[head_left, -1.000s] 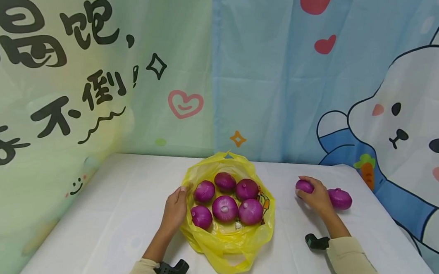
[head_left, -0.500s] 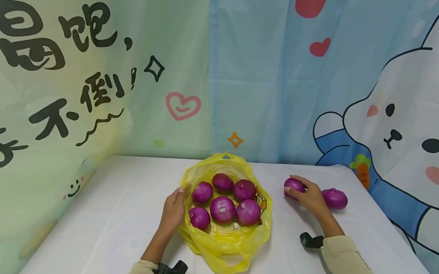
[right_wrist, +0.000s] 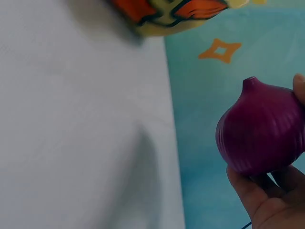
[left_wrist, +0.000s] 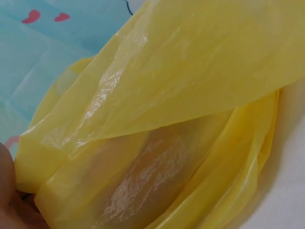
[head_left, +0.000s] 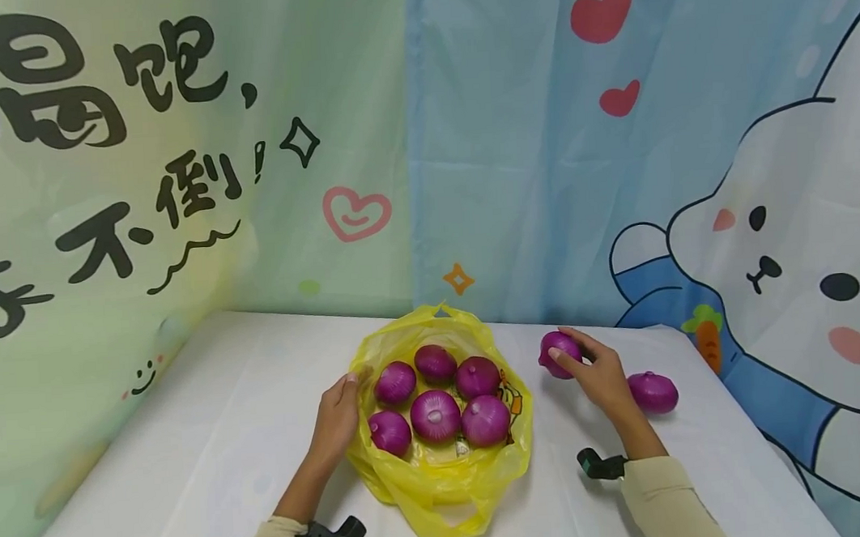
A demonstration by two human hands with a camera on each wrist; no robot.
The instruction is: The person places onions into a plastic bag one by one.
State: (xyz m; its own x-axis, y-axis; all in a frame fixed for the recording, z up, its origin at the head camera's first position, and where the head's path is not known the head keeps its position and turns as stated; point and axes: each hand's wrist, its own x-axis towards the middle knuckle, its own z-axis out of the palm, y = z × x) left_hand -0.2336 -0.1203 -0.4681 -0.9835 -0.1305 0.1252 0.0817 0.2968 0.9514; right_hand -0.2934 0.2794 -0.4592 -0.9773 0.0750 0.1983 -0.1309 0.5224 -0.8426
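In the head view a yellow plastic bag stands with its mouth wide, several purple onions lying inside. My left hand grips the bag's left rim; the left wrist view shows the thin yellow film close up, with only part of that hand at the edge. To the right of the bag, my right hand holds another purple onion between thumb and fingers. Seen from the right wrist, this onion is raised above the table, its stem end pointing up.
One more purple onion lies on the white tabletop, right of my right hand. Behind the table hangs a printed cloth backdrop with hearts, lettering and a white cartoon animal.
My right hand has lifted the onion and moved left with it toward the bag, away from the onion lying on the table. The left hand stays on the bag's rim.
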